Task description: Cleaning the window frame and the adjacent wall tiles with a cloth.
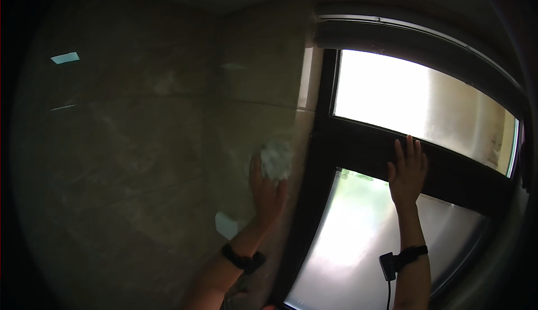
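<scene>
A crumpled whitish cloth (276,160) is in my left hand (268,198), whose fingers close around its lower part. Hand and cloth are up at the tiled wall (168,147), just left of the window. The picture is dim and slightly blurred there, so I cannot tell exactly how the cloth meets the wall. On the right, my right hand (408,178) reaches up with its fingers apart and holds nothing. Its fingertips lie over the dark window frame (364,133), between a bright upper pane (386,89) and a frosted lower pane (353,237).
Each wrist wears a black band, the left one (244,258) and the right one (414,255); a cable (389,293) hangs from the right. A pale plate (226,225) shows on the wall beside my left forearm. Across the window's top runs a rail (414,25).
</scene>
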A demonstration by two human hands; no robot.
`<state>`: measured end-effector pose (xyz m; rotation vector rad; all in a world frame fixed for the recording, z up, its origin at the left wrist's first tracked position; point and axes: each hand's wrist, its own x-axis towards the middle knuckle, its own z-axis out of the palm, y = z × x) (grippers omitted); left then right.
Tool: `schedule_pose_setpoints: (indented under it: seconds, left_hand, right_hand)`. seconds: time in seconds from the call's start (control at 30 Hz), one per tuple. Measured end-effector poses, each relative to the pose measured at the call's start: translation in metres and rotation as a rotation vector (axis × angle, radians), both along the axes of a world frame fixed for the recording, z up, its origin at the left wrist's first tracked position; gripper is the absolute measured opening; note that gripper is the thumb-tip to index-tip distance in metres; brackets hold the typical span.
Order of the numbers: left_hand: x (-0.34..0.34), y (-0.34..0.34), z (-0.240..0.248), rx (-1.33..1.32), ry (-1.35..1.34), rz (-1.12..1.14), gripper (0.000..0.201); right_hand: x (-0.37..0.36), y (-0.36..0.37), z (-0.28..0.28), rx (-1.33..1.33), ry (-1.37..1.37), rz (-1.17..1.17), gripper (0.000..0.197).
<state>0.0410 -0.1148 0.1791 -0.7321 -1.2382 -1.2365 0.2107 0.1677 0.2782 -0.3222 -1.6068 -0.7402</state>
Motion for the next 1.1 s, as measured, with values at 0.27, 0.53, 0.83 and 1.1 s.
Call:
schedule_pose_setpoints:
  seconds: [0.27, 0.53, 0.83, 1.1]
  left_hand:
    - [-0.038, -0.005, 0.183, 0.007, 0.261, 0.202, 0.033]
    - [-0.175, -0.065, 0.231, -0.088, 0.312, 0.649, 0.036]
    - [-0.239, -0.164, 0.062, 0.171, -0.268, 0.062, 0.054]
    - [-0.094, -0.048, -0.027, 0.240, -0.316, 0.004, 0.064]
  right_hand:
    - [-0.008, 0.001, 0.001, -0.030, -0.026, 0.013, 0.058]
    - [-0.007, 0.000, 0.002, 0.001, -0.015, 0.000, 0.060]
    - [-0.005, -0.007, 0.003, 0.026, 0.006, -0.014, 0.058]
    - [-0.006, 0.004, 0.002, 0.046, 0.011, -0.060, 0.055]
